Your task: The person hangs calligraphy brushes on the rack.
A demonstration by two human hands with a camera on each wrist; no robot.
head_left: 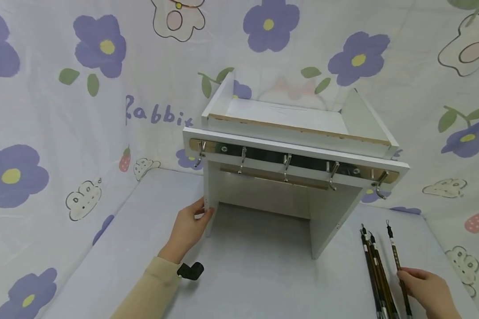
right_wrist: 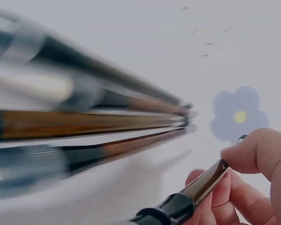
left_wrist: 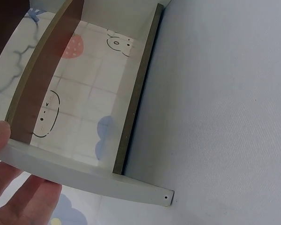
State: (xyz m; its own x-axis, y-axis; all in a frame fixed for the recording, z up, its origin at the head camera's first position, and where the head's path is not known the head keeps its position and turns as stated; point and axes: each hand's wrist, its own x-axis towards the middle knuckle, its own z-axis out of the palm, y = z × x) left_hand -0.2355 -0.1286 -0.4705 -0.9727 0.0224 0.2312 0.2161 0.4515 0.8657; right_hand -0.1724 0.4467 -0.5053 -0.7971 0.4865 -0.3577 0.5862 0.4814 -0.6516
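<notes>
A white shelf rack [head_left: 331, 217] stands on the table, with an open tray on top and a front board bearing several metal hooks [head_left: 287, 166]. My left hand [head_left: 187, 228] grips the edge of its left side panel, thumb on one face and fingers on the other, as the left wrist view also shows. At the lower right, my right hand [head_left: 427, 285] pinches the handle of a calligraphy brush [head_left: 394, 252] between thumb and fingers. Just left of it lie several more brushes [head_left: 377, 270] in a bunch, their hanging loops pointing away from me.
The white table [head_left: 255, 274] stretches around the rack. A patterned cloth [head_left: 48, 133] with flowers and rabbits forms the walls behind and at both sides. On my left wrist sits a small black device [head_left: 190, 271].
</notes>
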